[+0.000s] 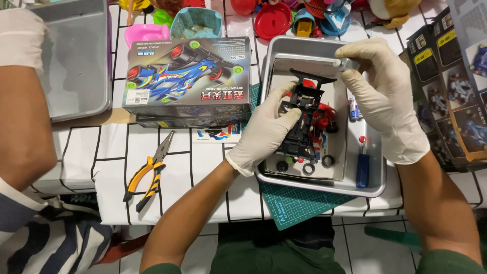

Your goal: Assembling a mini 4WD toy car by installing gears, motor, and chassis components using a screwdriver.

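Both my hands wear pale latex gloves. My left hand [266, 129] grips a black toy race car chassis [304, 119] with red parts, holding it over a metal tray [370, 185]. My right hand [388, 96] pinches a small grey cylindrical part [344, 64], possibly a motor, just above the chassis' rear wing. Loose black wheels [308, 167] lie in the tray below the chassis. Two small batteries [353, 108] and a blue-handled screwdriver [362, 170] rest in the tray beside my right hand.
A toy car kit box [187, 76] sits left of the tray, with yellow-handled pliers [147, 175] nearer me. Another person's gloved arm [23, 101] reaches in at far left by a grey bin [76, 56]. Colourful toys crowd the far edge; more boxes [456, 96] stand right.
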